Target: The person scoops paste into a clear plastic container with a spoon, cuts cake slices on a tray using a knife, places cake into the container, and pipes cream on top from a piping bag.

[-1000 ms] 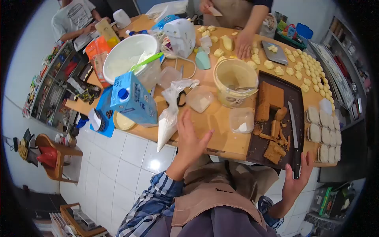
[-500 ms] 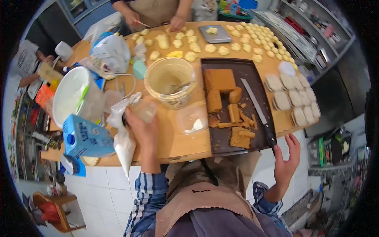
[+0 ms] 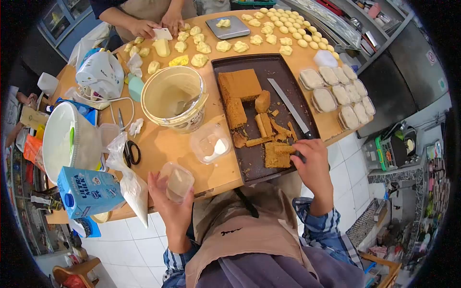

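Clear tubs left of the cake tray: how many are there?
3 visible: a tub in the left hand, another beside the bucket, a third partly behind the piping bag. More may be hidden.

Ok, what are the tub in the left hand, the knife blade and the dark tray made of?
Tub: likely plastic, see-through with glossy highlights. Knife blade: probably steel, with a smooth silvery-grey look. Tray: perhaps coated metal, given its thin rim and dull dark finish.
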`<state>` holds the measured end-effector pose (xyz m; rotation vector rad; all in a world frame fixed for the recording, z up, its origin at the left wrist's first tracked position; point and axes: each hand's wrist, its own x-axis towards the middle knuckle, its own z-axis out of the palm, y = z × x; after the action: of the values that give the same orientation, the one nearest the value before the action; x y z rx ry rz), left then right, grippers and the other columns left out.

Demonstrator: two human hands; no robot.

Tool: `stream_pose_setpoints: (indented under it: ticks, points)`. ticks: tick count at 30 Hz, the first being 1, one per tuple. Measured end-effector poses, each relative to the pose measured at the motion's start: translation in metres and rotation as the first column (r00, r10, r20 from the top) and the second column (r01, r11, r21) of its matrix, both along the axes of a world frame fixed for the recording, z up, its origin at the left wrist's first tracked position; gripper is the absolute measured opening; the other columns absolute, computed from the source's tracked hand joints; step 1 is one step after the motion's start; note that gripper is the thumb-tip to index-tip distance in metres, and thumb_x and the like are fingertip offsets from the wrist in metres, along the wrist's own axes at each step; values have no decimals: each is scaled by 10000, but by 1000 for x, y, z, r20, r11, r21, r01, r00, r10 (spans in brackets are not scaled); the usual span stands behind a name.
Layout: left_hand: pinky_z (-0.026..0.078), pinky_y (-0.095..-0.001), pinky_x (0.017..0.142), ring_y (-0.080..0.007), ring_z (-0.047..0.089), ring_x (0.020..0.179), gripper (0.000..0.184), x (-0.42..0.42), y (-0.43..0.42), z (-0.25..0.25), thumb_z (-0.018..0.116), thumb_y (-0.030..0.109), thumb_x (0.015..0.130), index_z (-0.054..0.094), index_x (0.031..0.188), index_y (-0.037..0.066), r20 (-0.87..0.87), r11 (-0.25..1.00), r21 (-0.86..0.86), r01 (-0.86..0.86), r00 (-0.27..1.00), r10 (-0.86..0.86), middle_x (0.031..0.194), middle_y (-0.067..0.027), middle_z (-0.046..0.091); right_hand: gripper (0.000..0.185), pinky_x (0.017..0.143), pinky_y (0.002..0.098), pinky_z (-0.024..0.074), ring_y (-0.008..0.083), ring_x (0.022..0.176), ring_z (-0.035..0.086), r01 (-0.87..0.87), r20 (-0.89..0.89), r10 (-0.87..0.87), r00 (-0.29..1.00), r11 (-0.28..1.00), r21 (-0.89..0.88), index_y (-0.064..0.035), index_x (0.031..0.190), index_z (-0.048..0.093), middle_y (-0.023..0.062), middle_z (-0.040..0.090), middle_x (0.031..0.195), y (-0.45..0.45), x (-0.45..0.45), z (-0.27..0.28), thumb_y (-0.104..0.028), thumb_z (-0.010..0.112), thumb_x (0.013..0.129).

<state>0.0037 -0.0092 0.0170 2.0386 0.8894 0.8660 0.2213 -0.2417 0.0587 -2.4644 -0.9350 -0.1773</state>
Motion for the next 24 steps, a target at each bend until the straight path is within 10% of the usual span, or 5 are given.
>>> stream_pose_setpoints:
  ticks: [12, 16, 24]
  points:
    - [314, -414, 1013, -316, 383, 1199, 965, 4, 6, -19, 780, 158, 632, 183, 1370, -14, 107, 998, 18, 68, 992, -70, 1338, -211, 309, 318, 731, 402, 400, 306, 868, 522, -59, -23, 56, 998, 984, -166, -56, 943, 643, 99, 616, 854, 5, 17, -3, -23, 667, 627]
    - [293, -425, 1024, -324, 344, 1230, 982, 2, 6, -23, 795, 195, 616, 194, 1360, -30, 83, 998, 47, 40, 996, -43, 1326, -214, 314, 265, 731, 427, 380, 308, 857, 523, 54, 188, -59, 980, 998, 32, -61, 901, 638, 109, 608, 821, 13, 28, 5, -80, 705, 646]
    - [298, -410, 1034, -312, 361, 1230, 934, 2, 6, -19, 775, 139, 629, 212, 1361, -6, 20, 994, 102, 40, 999, -42, 1337, -195, 322, 336, 708, 439, 404, 308, 866, 524, 111, -91, -137, 986, 964, -242, -31, 869, 667, 125, 600, 841, 12, -2, 2, -302, 725, 681]
